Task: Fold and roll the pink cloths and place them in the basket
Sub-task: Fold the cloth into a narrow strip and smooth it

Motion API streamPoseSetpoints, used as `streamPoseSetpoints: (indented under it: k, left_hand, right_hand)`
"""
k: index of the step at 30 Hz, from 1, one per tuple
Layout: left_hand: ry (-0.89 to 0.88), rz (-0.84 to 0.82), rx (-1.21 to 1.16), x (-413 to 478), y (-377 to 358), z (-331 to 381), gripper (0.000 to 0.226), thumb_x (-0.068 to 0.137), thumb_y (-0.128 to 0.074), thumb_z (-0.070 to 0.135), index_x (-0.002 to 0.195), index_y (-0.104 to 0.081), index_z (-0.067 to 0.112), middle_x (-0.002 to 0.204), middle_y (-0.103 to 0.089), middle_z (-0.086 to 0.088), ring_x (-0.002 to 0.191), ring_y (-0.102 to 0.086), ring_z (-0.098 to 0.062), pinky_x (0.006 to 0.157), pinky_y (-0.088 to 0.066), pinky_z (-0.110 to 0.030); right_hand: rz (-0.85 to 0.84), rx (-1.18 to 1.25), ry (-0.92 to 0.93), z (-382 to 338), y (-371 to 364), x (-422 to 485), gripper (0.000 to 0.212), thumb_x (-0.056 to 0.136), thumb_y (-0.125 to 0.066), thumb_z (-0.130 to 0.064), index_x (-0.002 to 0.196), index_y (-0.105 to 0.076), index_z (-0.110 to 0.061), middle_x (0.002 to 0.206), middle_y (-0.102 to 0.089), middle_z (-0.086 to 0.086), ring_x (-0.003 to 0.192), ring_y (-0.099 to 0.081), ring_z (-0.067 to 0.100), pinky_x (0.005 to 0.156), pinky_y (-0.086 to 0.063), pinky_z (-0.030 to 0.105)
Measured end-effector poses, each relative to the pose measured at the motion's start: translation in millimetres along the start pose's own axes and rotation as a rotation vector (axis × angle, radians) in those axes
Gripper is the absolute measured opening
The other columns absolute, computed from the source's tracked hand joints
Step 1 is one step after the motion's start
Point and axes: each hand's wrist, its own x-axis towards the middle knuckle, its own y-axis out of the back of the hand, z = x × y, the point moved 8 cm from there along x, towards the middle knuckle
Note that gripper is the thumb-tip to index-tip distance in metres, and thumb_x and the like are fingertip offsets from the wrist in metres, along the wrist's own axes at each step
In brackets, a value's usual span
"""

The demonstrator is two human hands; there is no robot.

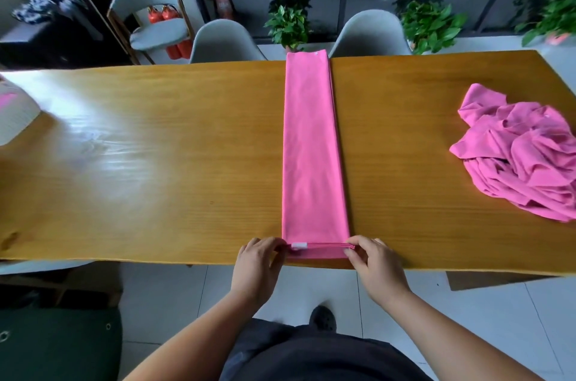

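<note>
Wood, honey-coloured and glossy, makes up the long table [156,162] that fills the middle of the view. On it a pink strip [311,147], a cloth folded lengthwise into a narrow band, lies flat and runs straight from the near edge at 6 o'clock to the far edge at 12 o'clock. At 3 o'clock, well apart from the strip, a pile [523,162] of crumpled pink cloths sits on the table, partly cut off by the frame. Past the far edge, two grey chairs stand at 11 o'clock [224,41] and 1 o'clock [371,34]. At 9 o'clock a white basket [18,122] rests on the table, mostly out of frame and blurred, with some pink showing inside it. At 6 o'clock both hands meet the strip's near end: the left hand [258,265] pinches its left corner, and the right hand [377,265] pinches its right corner with curled fingers. The end is lifted slightly, so its stacked layers show. A small white tag [299,245] sits on that edge, just beside the left hand.
</note>
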Motion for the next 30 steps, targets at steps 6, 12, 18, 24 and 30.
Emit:
streamPoseSetpoints:
  k: [6, 12, 18, 24, 30]
  left_hand:
    - [0.213, -0.093, -0.104, 11.6, -15.3, -8.7, 0.008, 0.094, -0.068, 0.036, 0.101, -0.065, 0.036, 0.076, -0.062, 0.026, 0.080, -0.065, -0.012, 0.082, -0.056, -0.045]
    - [0.300, -0.082, -0.022, 16.9, -15.6, -3.4, 0.032, 0.085, -0.071, 0.040, 0.098, -0.042, 0.033, 0.074, -0.063, 0.015, 0.076, -0.060, -0.012, 0.084, -0.046, -0.040]
    - [0.060, 0.043, 0.096, 15.2, -6.9, 1.7, 0.020, 0.086, -0.079, 0.035, 0.098, -0.062, 0.035, 0.105, -0.056, 0.014, 0.096, -0.050, -0.018, 0.079, -0.043, -0.038]
    - [-0.386, 0.063, 0.328, 4.9, -12.3, 26.4, 0.016, 0.095, -0.076, 0.027, 0.107, -0.075, 0.037, 0.107, -0.066, 0.021, 0.094, -0.054, -0.018, 0.074, -0.040, -0.034]
    - [-0.422, 0.077, 0.296, -1.2, -2.2, 21.7, 0.025, 0.095, -0.075, 0.023, 0.116, -0.075, 0.035, 0.119, -0.066, 0.022, 0.097, -0.057, -0.018, 0.075, -0.045, -0.035]
  right_hand:
    - [-0.013, -0.107, -0.107, -5.5, -1.9, 7.8, 0.012, 0.102, -0.058, -0.044, 0.111, -0.064, -0.039, 0.091, -0.058, -0.012, 0.081, -0.058, 0.010, 0.059, -0.044, 0.028]
    - [0.073, -0.312, 0.060, -14.2, 5.1, 5.9, 0.017, 0.093, -0.070, -0.044, 0.104, -0.061, -0.034, 0.092, -0.050, -0.014, 0.074, -0.054, 0.011, 0.051, -0.031, 0.023]
    - [0.176, -0.351, 0.402, -32.0, 7.5, 3.6, 0.021, 0.083, -0.086, -0.016, 0.098, -0.075, -0.026, 0.104, -0.058, -0.010, 0.089, -0.054, 0.016, 0.065, -0.050, 0.029]
    - [0.241, -0.554, 0.723, -33.3, -4.1, -8.4, 0.028, 0.093, -0.066, -0.002, 0.113, -0.077, -0.019, 0.115, -0.069, -0.004, 0.098, -0.062, 0.024, 0.074, -0.046, 0.037]
    - [0.245, -0.578, 0.737, -16.8, -6.3, -12.9, 0.034, 0.094, -0.071, -0.006, 0.125, -0.073, -0.020, 0.128, -0.069, -0.003, 0.102, -0.063, 0.027, 0.079, -0.046, 0.040]
